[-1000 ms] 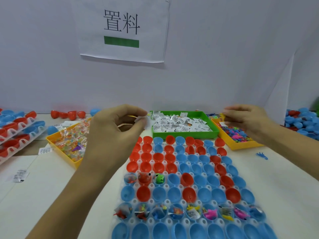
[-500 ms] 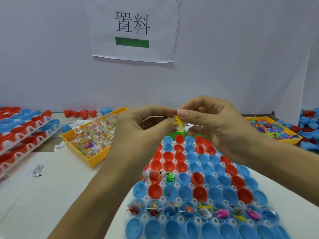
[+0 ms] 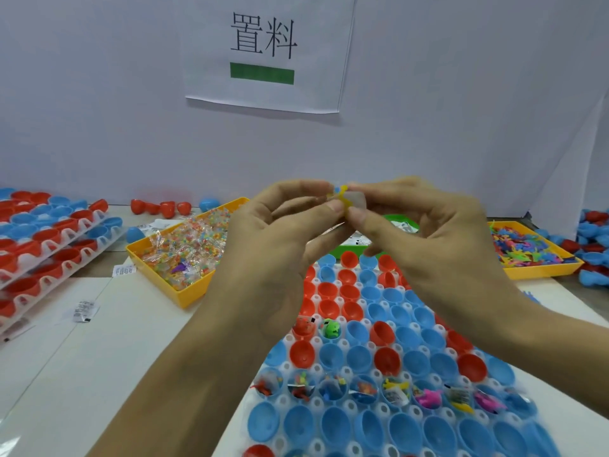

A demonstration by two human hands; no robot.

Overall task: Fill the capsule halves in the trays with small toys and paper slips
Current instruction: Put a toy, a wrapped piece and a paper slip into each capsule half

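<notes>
Both hands up, pinching one toy

So both hands meet mid-frame above the tray (image 3: 400, 420). Left hand (image 3: 273, 239) and right hand (image 3: 425, 232) each have fingertips curled in, pinching a small yellow toy (image 3: 342, 200) with a pale slip (image 3: 357, 200) right behind it. Capsule halves (image 3: 357, 357) sit in the tray at lower centre, one row already filled. Toy bin (image 3: 540, 270) is at right, packet bin (image 3: 188, 298) at left.
</notes>
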